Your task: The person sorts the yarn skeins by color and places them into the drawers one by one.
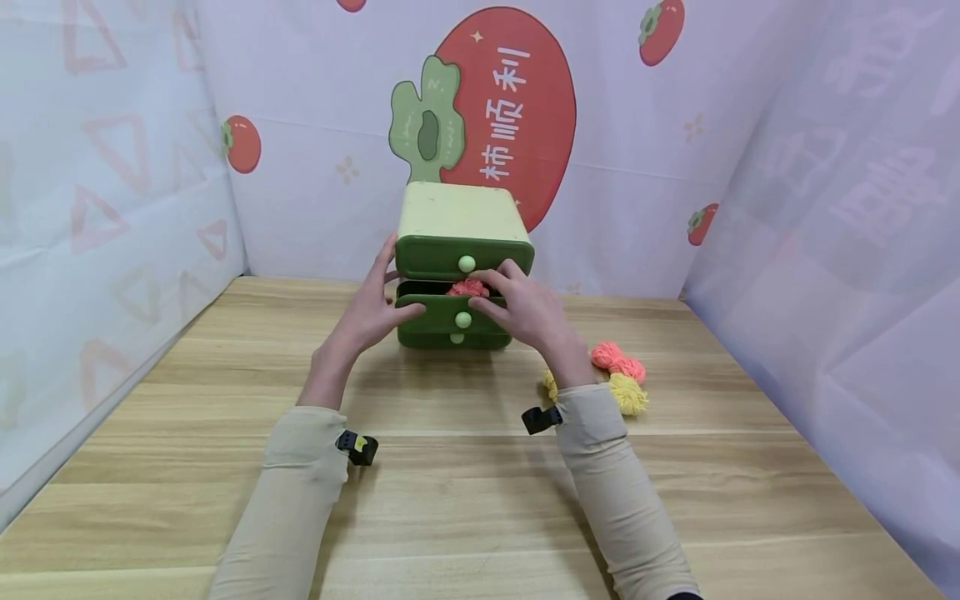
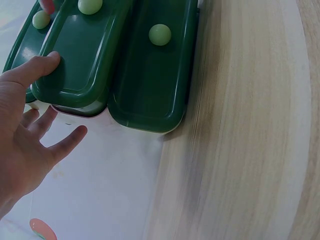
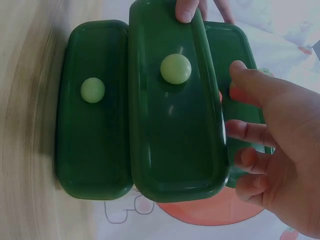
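A small green cabinet (image 1: 457, 217) with a pale top and three drawers stands at the back of the wooden table (image 1: 465, 500). Its middle drawer (image 1: 442, 317) (image 2: 80, 55) (image 3: 175, 125) sticks out a little, with pink yarn (image 1: 468, 288) inside. My left hand (image 1: 371, 312) (image 2: 25, 145) lies against the cabinet's left side, with its straight thumb pressing the drawer's front corner. My right hand (image 1: 525, 310) (image 3: 270, 145) rests on the drawer's right end, thumb on the front and fingers loosely bent at its upper edge.
Loose bundles of pink yarn (image 1: 617, 358) and yellow yarn (image 1: 628, 393) lie on the table right of my right wrist. Printed cloth walls enclose the table on the left, back and right. The bottom drawer (image 2: 150, 75) (image 3: 92, 135) and the top drawer (image 1: 465, 254) sit pushed in.
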Demonstrator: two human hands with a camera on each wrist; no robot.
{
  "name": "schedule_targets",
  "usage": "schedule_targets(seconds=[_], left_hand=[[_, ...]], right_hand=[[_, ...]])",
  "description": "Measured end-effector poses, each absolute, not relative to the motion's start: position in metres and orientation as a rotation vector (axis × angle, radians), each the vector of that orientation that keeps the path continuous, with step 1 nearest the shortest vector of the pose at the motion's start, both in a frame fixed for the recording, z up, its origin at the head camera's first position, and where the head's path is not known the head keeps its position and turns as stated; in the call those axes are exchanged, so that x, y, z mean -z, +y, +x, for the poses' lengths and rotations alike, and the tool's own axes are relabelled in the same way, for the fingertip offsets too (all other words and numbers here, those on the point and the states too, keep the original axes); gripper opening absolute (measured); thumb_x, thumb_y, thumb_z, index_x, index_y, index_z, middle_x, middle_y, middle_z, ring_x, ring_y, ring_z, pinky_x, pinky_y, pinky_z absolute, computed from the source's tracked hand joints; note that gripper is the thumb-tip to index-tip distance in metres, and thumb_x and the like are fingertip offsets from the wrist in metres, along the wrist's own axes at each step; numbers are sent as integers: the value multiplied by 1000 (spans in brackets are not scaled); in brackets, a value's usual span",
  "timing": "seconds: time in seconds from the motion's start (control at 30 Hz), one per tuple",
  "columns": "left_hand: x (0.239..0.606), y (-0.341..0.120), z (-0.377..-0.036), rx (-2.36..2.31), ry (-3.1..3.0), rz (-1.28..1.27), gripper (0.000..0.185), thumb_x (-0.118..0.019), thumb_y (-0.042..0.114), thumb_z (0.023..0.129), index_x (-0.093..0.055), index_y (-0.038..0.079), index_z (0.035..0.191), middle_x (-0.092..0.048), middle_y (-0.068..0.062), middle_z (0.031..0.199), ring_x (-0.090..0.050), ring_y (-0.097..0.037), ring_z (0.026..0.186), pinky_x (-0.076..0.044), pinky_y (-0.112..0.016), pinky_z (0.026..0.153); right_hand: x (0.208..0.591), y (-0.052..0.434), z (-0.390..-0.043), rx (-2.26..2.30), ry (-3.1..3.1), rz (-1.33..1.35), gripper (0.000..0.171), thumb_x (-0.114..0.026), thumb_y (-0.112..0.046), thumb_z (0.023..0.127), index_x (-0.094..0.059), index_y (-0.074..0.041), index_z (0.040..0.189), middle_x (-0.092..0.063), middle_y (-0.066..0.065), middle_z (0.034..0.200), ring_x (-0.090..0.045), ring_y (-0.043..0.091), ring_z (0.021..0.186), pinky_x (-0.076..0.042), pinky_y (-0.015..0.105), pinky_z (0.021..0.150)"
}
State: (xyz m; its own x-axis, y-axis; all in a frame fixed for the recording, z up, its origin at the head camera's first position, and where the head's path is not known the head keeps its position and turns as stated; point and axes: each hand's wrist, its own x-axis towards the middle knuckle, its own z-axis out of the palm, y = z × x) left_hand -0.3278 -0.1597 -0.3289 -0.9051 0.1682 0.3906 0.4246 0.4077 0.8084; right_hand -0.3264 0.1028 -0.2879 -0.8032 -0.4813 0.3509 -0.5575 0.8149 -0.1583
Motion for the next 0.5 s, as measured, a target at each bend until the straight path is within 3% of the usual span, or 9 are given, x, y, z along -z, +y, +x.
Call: schedule_targets(seconds=[0.17,0.3,0.5], left_hand=[[329,-160,-327,1507,-2415,-522,109,-78,21,86,1,47,157,-11,3,167,-38,-29,144,-39,-64,104],[330,-160,-328,1512,-2416,-519,109,-79,22,86,0,48,156,-12,4,167,-39,-27,144,-39,-64,105],[330,-160,-329,1523,-2407,-525,109,-78,21,86,1,45,158,-11,3,167,-39,-28,143,-38,-65,104]], right_hand=[[288,102,-325,-316,-2742,793,44,-59,-51,96,-66,-25,132,-47,4,99,-48,19,69,-38,31,57],[287,106,-325,-375,-2784,741,43,-61,-48,96,-71,-18,125,-51,8,104,-50,20,75,-41,32,61],[284,117,-329,-485,-2764,746,34,-63,-42,96,-73,-17,117,-54,6,104,-53,21,82,-45,35,66]])
